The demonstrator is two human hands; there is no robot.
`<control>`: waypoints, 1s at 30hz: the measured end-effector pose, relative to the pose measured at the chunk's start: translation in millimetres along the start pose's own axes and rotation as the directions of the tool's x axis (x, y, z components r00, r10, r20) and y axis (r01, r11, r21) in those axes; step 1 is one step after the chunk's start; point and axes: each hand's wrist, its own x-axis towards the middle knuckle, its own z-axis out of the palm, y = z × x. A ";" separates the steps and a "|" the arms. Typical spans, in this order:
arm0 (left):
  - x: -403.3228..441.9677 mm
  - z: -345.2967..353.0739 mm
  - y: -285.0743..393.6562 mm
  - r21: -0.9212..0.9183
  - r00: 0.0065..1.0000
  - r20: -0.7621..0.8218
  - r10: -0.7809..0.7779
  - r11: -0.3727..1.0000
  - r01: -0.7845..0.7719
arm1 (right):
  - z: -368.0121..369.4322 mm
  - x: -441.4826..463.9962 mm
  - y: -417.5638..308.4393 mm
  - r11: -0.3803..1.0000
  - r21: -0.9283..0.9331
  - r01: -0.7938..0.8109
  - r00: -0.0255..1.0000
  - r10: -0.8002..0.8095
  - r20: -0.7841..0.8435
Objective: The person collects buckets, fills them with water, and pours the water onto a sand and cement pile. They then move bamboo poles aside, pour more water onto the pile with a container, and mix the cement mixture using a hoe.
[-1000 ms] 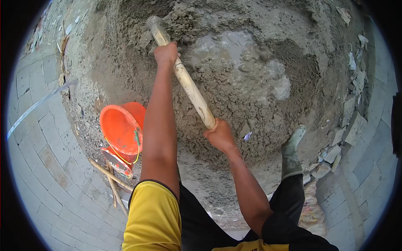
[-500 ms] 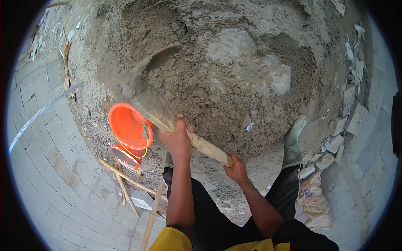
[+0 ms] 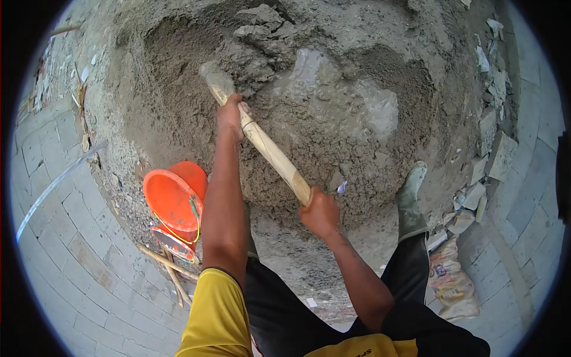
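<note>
Both my hands grip the pale wooden handle of a hoe [image 3: 270, 152]. My left hand [image 3: 229, 119] is wrapped round it near the mud-caked upper end. My right hand [image 3: 321, 214] closes on the lower butt end, nearer my body. The hoe's blade is hidden at the wet grey mortar [image 3: 262, 53], beyond my left hand. Watery patches [image 3: 377, 107] shine on the mix right of the handle.
Orange buckets [image 3: 172, 199] with a yellow handle stand left of my left forearm. Wooden poles [image 3: 169, 268] lie below them. My boot [image 3: 411, 196] is planted at the mix's right edge, near broken bricks [image 3: 502, 156] and a printed sack [image 3: 452, 279].
The hoe's head has swung from above the buckets forward and down into the mix, hiding its blade. My left hand has moved forward and left; my right hand has moved slightly left and up.
</note>
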 end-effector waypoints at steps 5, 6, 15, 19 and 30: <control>-125.9 -58.4 -120.0 -0.048 0.985 -0.098 -0.143 0.989 0.139 | 61.4 -128.7 110.8 0.993 -0.028 -0.114 0.987 0.116 0.114; -151.4 -62.0 -142.4 -0.019 0.986 -0.115 -0.118 0.993 0.117 | 67.7 -144.8 136.3 0.991 -0.052 -0.120 0.985 0.126 0.119; -203.1 42.5 63.1 0.025 0.776 -0.124 0.618 0.784 -0.621 | -9.7 9.5 31.1 0.810 0.389 0.439 0.892 -0.444 -0.082; -96.4 132.6 169.6 0.175 0.697 0.091 0.712 0.677 -0.715 | -67.9 117.5 -61.9 0.788 0.429 0.442 0.895 -0.420 -0.152; -128.9 78.8 -51.2 0.511 0.973 0.052 0.224 0.831 -0.219 | 50.4 -71.5 86.6 0.787 0.609 -0.100 0.994 0.058 0.087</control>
